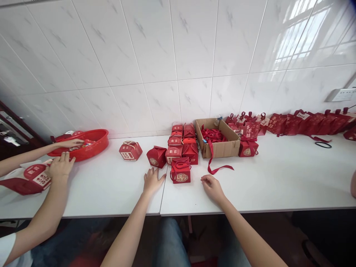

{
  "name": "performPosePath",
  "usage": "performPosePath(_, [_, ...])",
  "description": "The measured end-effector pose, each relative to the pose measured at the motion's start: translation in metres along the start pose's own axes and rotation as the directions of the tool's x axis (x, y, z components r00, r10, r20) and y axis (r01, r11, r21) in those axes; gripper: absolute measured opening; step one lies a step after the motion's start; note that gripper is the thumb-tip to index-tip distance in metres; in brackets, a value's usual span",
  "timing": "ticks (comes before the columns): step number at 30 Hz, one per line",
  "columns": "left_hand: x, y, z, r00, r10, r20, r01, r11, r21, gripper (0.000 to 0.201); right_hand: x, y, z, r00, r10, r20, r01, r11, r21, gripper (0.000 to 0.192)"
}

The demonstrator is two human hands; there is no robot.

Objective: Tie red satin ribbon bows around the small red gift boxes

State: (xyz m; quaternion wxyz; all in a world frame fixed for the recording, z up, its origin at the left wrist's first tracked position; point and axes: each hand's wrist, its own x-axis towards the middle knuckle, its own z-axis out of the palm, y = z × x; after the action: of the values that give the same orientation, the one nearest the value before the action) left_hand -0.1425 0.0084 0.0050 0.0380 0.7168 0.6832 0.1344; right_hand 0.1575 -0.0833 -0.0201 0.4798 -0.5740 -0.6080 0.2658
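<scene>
- The person's left hand (151, 181) lies flat on the white table (278, 185), fingers spread wide, holding nothing.
- The right hand (211, 187) rests on the table too. Its fingertips are pinched close together, but it is too small to tell if anything is between them.
- A small red gift box (180, 171) with a rope handle and a gold picture stands between the two hands, just beside the left fingertips. No hand touches it.
- This box looks folded shut, so it seems done.
- Behind it stands a bunch of finished red boxes (182, 144), stacked close together. They are paper, with sharp folds and white labels.
- Two more made boxes (144, 152) stand apart to the left.
- An open brown cardboard carton (218, 142) holds a heap of shiny red ribbons. One ribbon (217, 167) hangs over its side and curls on the table.
- Along the tiled wall on the right is a long row of flat red boxes (306, 122). These look not yet folded, so much work seems left.
- At the far left, another person's hands (59, 167) are busy. One lies near a flat red box piece, the other reaches into a round red plastic basket (83, 142).
- A black hair band (323, 145) lies alone on the right.
</scene>
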Motion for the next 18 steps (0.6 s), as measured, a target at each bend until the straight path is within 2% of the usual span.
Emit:
performPosePath(5, [-0.002, 0.002, -0.004, 1.000, 0.004, -0.008, -0.003, 0.999, 0.039, 0.057, -0.023, -0.006, -0.008, 0.999, -0.013, 0.034, 0.014, 0.999, -0.041, 0.019])
performPosePath(9, [-0.003, 0.003, -0.006, 1.000, 0.013, -0.016, -0.012, 0.998, 0.056, 0.055, -0.062, -0.015, -0.022, 0.998, -0.015, 0.060, 0.020, 0.996, -0.084, 0.021])
performPosePath(12, [-0.002, 0.003, -0.006, 1.000, 0.016, -0.018, -0.015, 0.998, 0.068, 0.054, -0.107, -0.010, -0.032, 0.994, -0.069, 0.083, 0.083, 0.982, -0.171, 0.029])
performPosePath(14, [-0.001, 0.003, -0.006, 1.000, 0.021, -0.020, -0.020, 0.997, 0.073, 0.054, -0.144, 0.003, -0.035, 0.989, -0.090, 0.118, 0.119, 0.957, -0.264, 0.045])
performPosePath(16, [-0.001, 0.003, -0.005, 0.999, 0.030, -0.021, -0.028, 0.997, 0.074, 0.054, -0.183, 0.021, -0.037, 0.991, -0.016, 0.134, 0.056, 0.952, -0.299, 0.053])
performPosePath(18, [0.000, 0.003, -0.005, 0.999, 0.034, -0.018, -0.032, 0.997, 0.073, 0.055, -0.221, 0.038, -0.041, 0.995, 0.097, 0.033, -0.083, 0.954, -0.289, 0.052])
